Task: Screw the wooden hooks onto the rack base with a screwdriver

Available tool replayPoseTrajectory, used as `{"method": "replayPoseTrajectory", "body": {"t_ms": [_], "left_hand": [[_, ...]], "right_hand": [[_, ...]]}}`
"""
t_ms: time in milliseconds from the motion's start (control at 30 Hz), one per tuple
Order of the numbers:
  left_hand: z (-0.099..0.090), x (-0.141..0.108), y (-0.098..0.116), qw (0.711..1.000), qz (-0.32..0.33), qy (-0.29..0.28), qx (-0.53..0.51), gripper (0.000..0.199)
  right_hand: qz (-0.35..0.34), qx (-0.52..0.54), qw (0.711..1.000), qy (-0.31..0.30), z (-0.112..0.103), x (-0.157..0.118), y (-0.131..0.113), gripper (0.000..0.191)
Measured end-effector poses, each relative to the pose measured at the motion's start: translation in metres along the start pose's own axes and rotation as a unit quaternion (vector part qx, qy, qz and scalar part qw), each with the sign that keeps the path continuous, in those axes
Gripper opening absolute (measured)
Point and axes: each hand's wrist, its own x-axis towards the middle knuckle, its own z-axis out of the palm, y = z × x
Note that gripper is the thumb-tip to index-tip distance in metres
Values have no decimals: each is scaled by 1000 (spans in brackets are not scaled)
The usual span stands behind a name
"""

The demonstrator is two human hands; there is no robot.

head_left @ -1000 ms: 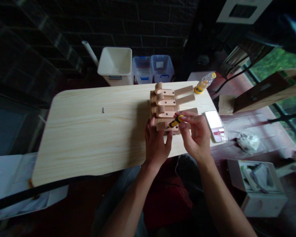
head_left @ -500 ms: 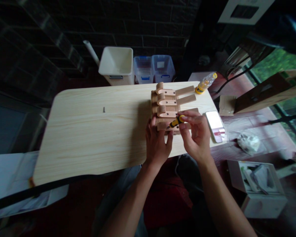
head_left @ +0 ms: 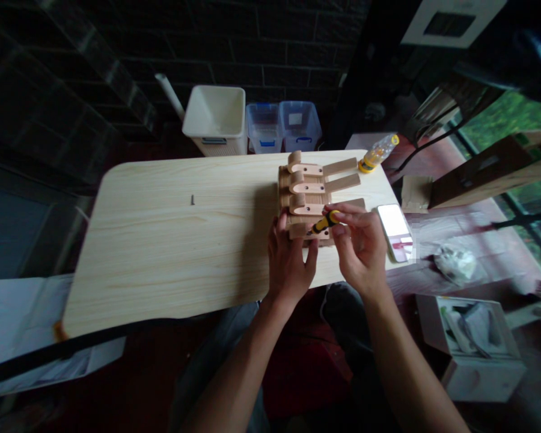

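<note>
A light wooden rack-like piece (head_left: 307, 188) with several curved pegs and slats lies near the right end of the table. My right hand (head_left: 363, 243) pinches a yellow-and-black screwdriver (head_left: 325, 222). Its tip points down-left at a dark screw spot on the nearest peg piece (head_left: 299, 230). My left hand (head_left: 291, 258) grips the left near corner of the wooden piece, fingers along its side and thumb at the near edge. The fingertips on the far side are partly hidden.
On the table (head_left: 162, 252) lies a small screw (head_left: 192, 199) to the left. A clear bottle-shaped container with yellow ends (head_left: 379, 153) and a phone (head_left: 394, 233) lie to the right. A white bin (head_left: 215, 114) and blue-tinted tubs (head_left: 299, 123) stand behind the table.
The view has shifted very slightly. Both hands, the screwdriver and the wooden piece hold nearly the same places relative to each other.
</note>
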Motion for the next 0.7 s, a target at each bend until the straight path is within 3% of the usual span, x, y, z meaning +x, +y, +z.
{"method": "replayPoseTrajectory", "body": {"t_ms": [700], "left_hand": [[-1,0,0,1000,-4,-7,-5,46]], "right_hand": [[2,-8,1000,2,0,1,0,11]]}}
